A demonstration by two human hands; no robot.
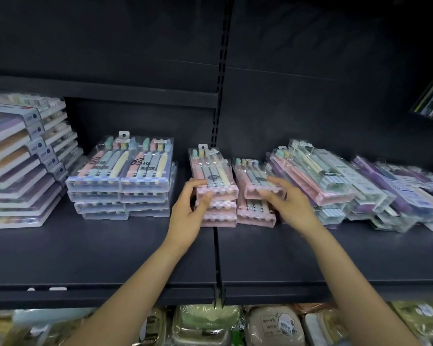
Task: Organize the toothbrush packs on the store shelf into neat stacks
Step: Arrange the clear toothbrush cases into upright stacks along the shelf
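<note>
Two stacks of pink checkered toothbrush packs sit mid-shelf. My left hand [191, 208] grips the near left corner of the top pack of the left pink stack [214, 178], thumb on its front edge. My right hand [289, 201] grips the near end of the top pack of the right pink stack [254, 181]; that hand is blurred. Left of them stands a neat double stack of larger blue checkered packs [121, 171]. To the right lies a loose, slanted heap of pink, clear and purple packs [348, 181].
The dark shelf [110, 250] has bare room in front of the stacks. A black slotted upright [219, 96] splits the back wall. A tall slanted pile of flat packs [18, 161] fills the far left. Pouches [273, 323] lie on the shelf below.
</note>
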